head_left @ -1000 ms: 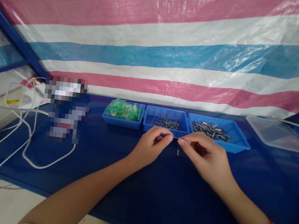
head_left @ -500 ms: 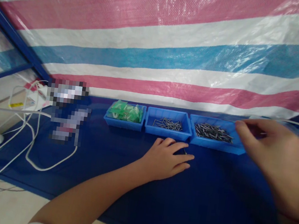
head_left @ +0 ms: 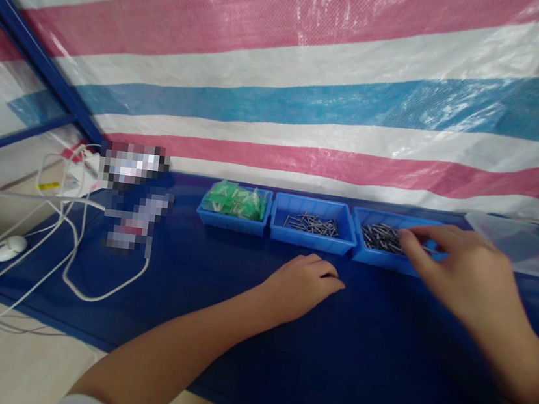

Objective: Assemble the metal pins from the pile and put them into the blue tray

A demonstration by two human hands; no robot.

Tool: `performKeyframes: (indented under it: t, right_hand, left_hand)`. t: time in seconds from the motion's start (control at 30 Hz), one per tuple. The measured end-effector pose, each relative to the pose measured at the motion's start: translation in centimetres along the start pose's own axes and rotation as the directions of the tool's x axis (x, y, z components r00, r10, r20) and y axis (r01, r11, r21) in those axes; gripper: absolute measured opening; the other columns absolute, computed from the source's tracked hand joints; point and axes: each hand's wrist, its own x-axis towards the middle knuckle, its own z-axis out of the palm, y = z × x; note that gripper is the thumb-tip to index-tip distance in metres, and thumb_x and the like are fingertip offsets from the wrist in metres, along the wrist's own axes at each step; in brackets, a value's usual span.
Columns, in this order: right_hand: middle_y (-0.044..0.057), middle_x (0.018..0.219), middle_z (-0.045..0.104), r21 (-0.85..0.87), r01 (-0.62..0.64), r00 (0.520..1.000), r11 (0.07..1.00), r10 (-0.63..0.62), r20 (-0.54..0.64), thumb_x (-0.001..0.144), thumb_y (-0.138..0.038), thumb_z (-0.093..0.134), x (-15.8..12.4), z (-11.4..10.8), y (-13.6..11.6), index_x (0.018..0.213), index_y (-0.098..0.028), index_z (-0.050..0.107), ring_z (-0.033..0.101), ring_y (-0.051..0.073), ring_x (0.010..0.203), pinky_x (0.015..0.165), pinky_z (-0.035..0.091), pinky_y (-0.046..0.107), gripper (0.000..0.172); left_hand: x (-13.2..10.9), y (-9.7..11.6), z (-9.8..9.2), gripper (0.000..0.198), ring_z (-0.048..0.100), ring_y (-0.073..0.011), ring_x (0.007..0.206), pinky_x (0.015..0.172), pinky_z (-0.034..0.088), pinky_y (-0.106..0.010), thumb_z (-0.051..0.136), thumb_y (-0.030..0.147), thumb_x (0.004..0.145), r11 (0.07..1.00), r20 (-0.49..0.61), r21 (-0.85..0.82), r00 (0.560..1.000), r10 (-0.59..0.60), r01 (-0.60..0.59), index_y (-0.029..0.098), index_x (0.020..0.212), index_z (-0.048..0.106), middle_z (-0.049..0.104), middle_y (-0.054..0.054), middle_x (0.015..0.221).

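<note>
My left hand [head_left: 305,288] rests on the blue tabletop in front of the middle blue bin [head_left: 311,240]. Its fingers are drawn together and bent under; whatever they hold, if anything, is hidden. Over the right part of the right blue bin [head_left: 380,258] is my right hand [head_left: 463,265], thumb and forefinger tips close together beside dark metal screw-like pieces [head_left: 378,236]. What lies between those tips cannot be made out. Thin silvery screw-like pieces [head_left: 318,224] lie loose in the middle bin. The left blue bin [head_left: 232,223] holds green and clear plastic packets [head_left: 235,200].
A clear plastic sheet or lid [head_left: 515,242] lies at the back right. White cables [head_left: 90,298] and a white mouse-like object [head_left: 11,247] are on the left, near two blurred-out items. A striped tarp [head_left: 285,112] hangs behind the table [head_left: 352,369].
My left hand's spread fingers have come together. My right hand has moved left, farther over the right bin. The whole view has shifted slightly, so the bins appear more to the right.
</note>
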Motion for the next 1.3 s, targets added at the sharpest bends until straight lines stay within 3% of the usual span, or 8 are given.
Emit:
performKeyframes:
  t: [0.17,0.47,0.57,0.67,0.87,0.97,1.17,1.3]
  right_hand:
    - [0.007,0.085,0.071,0.241,0.09,0.996,0.966,-0.094,0.003,0.089,-0.035,0.052,-0.8,-0.4,-3.0,0.082,-0.019,0.066,0.065,0.022,0.081,0.071,0.045,0.03,0.023]
    - [0.005,0.086,0.069,0.428,0.008,0.941,0.904,-0.151,0.302,0.092,-0.034,0.048,-2.6,0.9,-6.1,0.084,-0.022,0.066,0.066,0.02,0.077,0.073,0.048,0.033,0.023]
    - [0.006,0.098,0.07,0.448,-0.02,0.935,0.894,-0.142,0.324,0.09,-0.03,0.05,-2.6,1.6,-5.9,0.101,-0.021,0.066,0.067,0.021,0.082,0.074,0.05,0.034,0.022]
    - [0.005,0.096,0.071,0.505,-0.079,0.917,0.859,-0.136,0.375,0.086,-0.03,0.055,-2.5,2.0,-5.8,0.107,-0.021,0.065,0.065,0.018,0.067,0.062,0.051,0.032,0.025]
    - [0.005,0.094,0.073,0.657,-0.163,0.897,0.736,-0.167,0.409,0.09,-0.039,0.053,-2.3,1.6,-6.1,0.092,-0.024,0.069,0.068,0.021,0.084,0.073,0.053,0.033,0.022]
    - [0.005,0.096,0.073,0.697,-0.245,0.901,0.674,-0.106,0.42,0.088,-0.043,0.057,-2.1,1.3,-6.0,0.094,-0.023,0.07,0.068,0.022,0.087,0.076,0.053,0.034,0.025]
    - [0.001,0.082,0.074,0.74,-0.335,0.925,0.583,0.056,0.375,0.079,-0.044,0.068,-1.7,0.9,-5.8,0.086,-0.026,0.072,0.068,0.019,0.073,0.064,0.055,0.031,0.019]
    - [0.001,0.083,0.073,0.756,-0.324,0.931,0.569,0.051,0.36,0.079,-0.042,0.068,-1.9,0.7,-6.0,0.084,-0.027,0.071,0.067,0.019,0.072,0.062,0.054,0.031,0.017]
  left_hand:
    - [-0.1,-0.2,-0.4,0.026,0.06,-0.0184,0.094,0.087,0.049,-0.03,0.047,0.023,0.096,0.998,-0.041,-0.066,0.999,-0.028,0.026,0.015,0.113,0.065,0.065,-0.009,0.106]
    - [0.1,-0.5,-1.2,0.024,0.061,-0.0167,0.097,0.091,0.048,-0.027,0.041,0.022,0.098,0.95,-0.11,-0.291,0.982,-0.151,0.114,0.014,0.1,0.063,0.063,-0.008,0.104]
    - [0.2,-0.3,-1.5,0.025,0.061,-0.0164,0.099,0.095,0.046,-0.028,0.04,0.023,0.098,0.899,-0.211,-0.416,0.948,-0.237,0.132,0.014,0.099,0.063,0.064,-0.008,0.102]
    - [0.3,0.0,-1.7,0.022,0.063,-0.0164,0.097,0.094,0.048,-0.028,0.044,0.024,0.097,0.817,-0.272,-0.553,0.893,-0.359,0.161,0.015,0.096,0.064,0.067,-0.007,0.098]
    - [0.1,0.3,-1.7,0.022,0.067,-0.0155,0.087,0.083,0.053,-0.028,0.046,0.028,0.095,0.601,-0.202,-0.772,0.817,-0.54,0.207,0.016,0.1,0.064,0.069,-0.007,0.096]
    - [0.0,0.2,-1.6,0.022,0.067,-0.0147,0.085,0.081,0.054,-0.027,0.048,0.029,0.094,0.557,-0.187,-0.799,0.787,-0.588,0.227,0.015,0.102,0.064,0.069,-0.007,0.098]
    - [0.0,0.5,-1.5,0.028,0.065,-0.0161,0.089,0.08,0.052,-0.027,0.053,0.025,0.091,0.616,-0.17,-0.752,0.833,-0.527,0.236,0.016,0.116,0.064,0.068,-0.008,0.103]
    - [0.1,1.0,-1.8,0.025,0.063,-0.0164,0.089,0.079,0.049,-0.026,0.053,0.028,0.092,0.675,-0.143,-0.698,0.876,-0.461,0.241,0.015,0.106,0.068,0.067,-0.007,0.098]
